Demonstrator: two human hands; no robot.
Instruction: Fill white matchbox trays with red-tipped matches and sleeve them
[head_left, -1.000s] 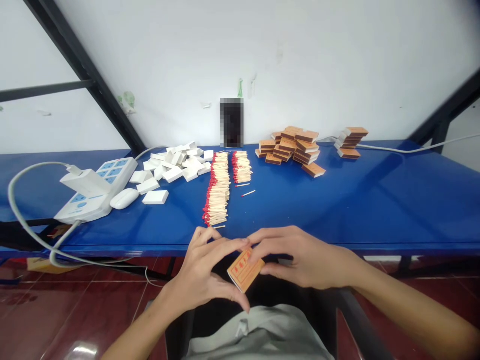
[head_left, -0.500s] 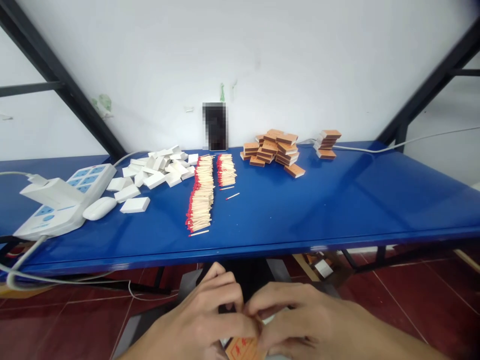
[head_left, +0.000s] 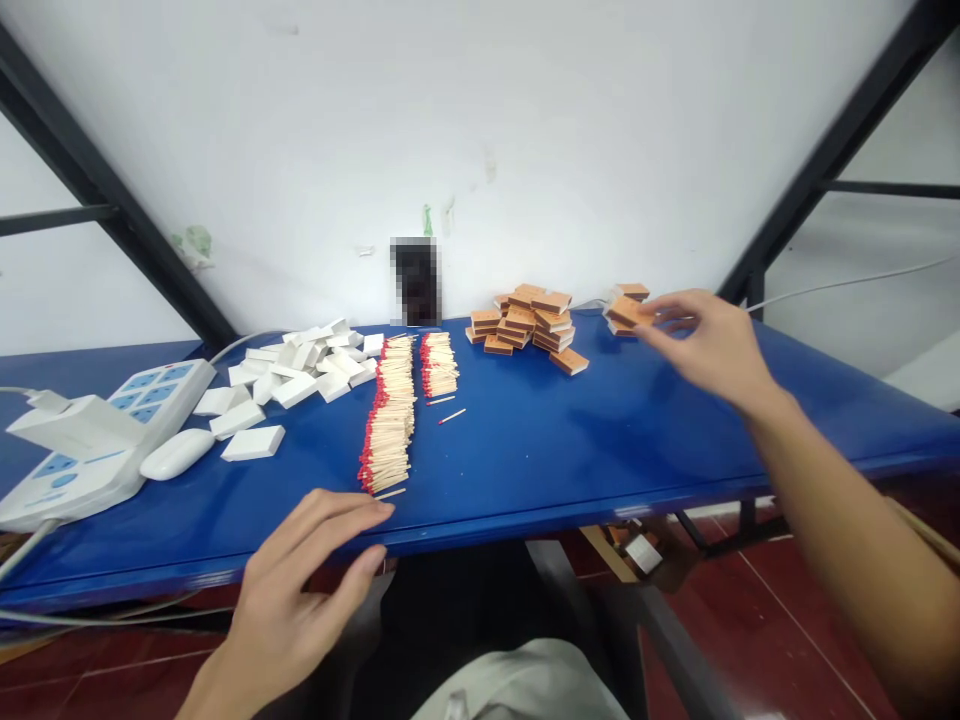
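Between the thumb and fingers of my right hand [head_left: 701,335] is an orange matchbox [head_left: 628,312], held at the small stack of matchboxes [head_left: 632,290] on the right of the table. My left hand [head_left: 315,570] hovers at the front edge with fingers apart and nothing in them. Just beyond it lies a long row of red-headed matches [head_left: 390,420], with a shorter row of matches [head_left: 439,365] to its right. A single match [head_left: 452,416] lies loose nearby. A heap of orange matchboxes [head_left: 525,318] sits behind, and white inner trays [head_left: 300,365] are piled on the left.
A white power strip [head_left: 142,410] with a plugged-in adapter and a white mouse [head_left: 177,454] occupy the left of the blue table [head_left: 495,460]. A dark pixelated object [head_left: 417,283] leans on the wall. Below the table stands an open cardboard box [head_left: 611,555] with small boxes inside.
My hands were together at my lap around a matchbox. Now they are apart: the right has carried a matchbox to the small stack, and the left has opened near the table edge.
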